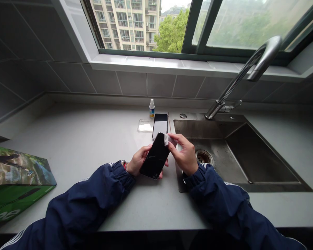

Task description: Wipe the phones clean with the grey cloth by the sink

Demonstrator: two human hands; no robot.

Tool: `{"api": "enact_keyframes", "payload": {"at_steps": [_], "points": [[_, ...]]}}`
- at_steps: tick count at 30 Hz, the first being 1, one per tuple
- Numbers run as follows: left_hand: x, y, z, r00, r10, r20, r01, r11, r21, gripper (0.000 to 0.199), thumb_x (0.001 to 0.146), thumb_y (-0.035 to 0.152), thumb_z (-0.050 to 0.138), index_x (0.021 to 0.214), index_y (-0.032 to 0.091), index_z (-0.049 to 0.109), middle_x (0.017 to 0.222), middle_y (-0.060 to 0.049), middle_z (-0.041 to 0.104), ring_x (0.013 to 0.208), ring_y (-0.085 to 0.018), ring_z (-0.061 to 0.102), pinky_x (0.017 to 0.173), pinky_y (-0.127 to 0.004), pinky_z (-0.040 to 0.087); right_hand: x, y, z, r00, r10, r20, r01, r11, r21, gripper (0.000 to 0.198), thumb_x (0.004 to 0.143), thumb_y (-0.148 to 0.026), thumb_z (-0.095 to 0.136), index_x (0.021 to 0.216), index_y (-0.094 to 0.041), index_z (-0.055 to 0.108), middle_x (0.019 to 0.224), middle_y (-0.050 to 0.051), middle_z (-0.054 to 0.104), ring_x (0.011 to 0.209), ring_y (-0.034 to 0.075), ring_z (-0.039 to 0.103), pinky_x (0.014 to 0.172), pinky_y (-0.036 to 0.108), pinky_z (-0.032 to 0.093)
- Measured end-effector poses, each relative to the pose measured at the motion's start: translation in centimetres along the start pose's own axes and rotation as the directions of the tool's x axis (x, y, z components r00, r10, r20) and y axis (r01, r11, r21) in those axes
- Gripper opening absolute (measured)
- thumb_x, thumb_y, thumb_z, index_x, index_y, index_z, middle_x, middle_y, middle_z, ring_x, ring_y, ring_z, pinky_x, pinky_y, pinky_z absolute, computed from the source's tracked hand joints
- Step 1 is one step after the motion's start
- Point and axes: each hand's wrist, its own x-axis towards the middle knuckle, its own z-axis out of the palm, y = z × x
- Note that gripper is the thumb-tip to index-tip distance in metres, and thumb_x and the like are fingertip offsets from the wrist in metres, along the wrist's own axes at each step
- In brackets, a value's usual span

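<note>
My left hand (139, 159) grips a black smartphone (155, 158) by its edges, tilted with its dark glass face towards me. In my right hand (184, 152), a small white wipe (166, 139) is pinched between thumb and fingers and touches the phone's upper right corner. Just beyond lies a second phone (160, 123) flat on the counter, its screen reflecting light. A clear phone case (145, 125) rests to its left. Behind them stands a small white spray bottle (151, 108) with a coloured label.
To the right is a steel sink (240, 187) with a tall chrome faucet (232, 80). A green printed bag or box (21, 187) stands at the left on the white counter (94, 139). The window (146, 27) is at the back.
</note>
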Motion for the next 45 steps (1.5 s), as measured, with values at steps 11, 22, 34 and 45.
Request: {"api": "enact_keyframes", "payload": {"at_steps": [11,22,34,45], "points": [[0.0,-0.6,-0.3,0.998,-0.051,0.040,0.047,0.993,0.105,0.061,0.097,0.055,0.033,0.117,0.006,0.063,0.103,-0.022,0.071,0.069,-0.030,0.072,0.066,-0.039,0.054,-0.2,-0.7,0.0,0.979,-0.200,0.043,0.201,0.980,-0.017,0.036,0.096,-0.020,0.058,0.131,-0.026,0.063,0.125,0.007,0.069,0.125,0.025,0.058,0.108,0.045,0.048],[0.1,-0.7,-0.8,0.996,-0.072,0.050,0.068,0.995,0.070,0.066,0.098,0.057,0.026,0.120,0.005,0.060,0.106,-0.023,0.070,0.070,-0.031,0.073,0.065,-0.040,0.054,0.1,-0.3,-0.2,0.986,-0.148,-0.082,0.144,0.988,-0.048,0.017,0.089,-0.022,0.068,0.105,-0.023,0.073,0.104,0.008,0.075,0.102,0.024,0.068,0.092,0.041,0.055],[0.0,-0.5,-0.7,0.996,-0.093,0.012,0.091,0.991,0.095,0.066,0.096,0.057,0.028,0.119,0.004,0.060,0.104,-0.023,0.071,0.068,-0.033,0.073,0.063,-0.040,0.054,0.1,-0.1,-0.3,1.000,-0.002,-0.017,0.003,0.998,0.061,0.010,0.090,-0.029,0.068,0.096,-0.022,0.071,0.094,0.006,0.071,0.089,0.022,0.066,0.084,0.037,0.053],[0.0,-0.6,-0.6,0.994,-0.111,0.018,0.108,0.989,0.103,0.064,0.095,0.057,0.033,0.113,0.005,0.063,0.101,-0.022,0.072,0.066,-0.032,0.073,0.062,-0.040,0.054,0.3,-0.5,-0.2,0.991,0.015,0.131,-0.038,0.984,0.175,0.025,0.096,-0.030,0.060,0.117,-0.025,0.071,0.115,0.007,0.071,0.106,0.024,0.065,0.092,0.037,0.051]]}}
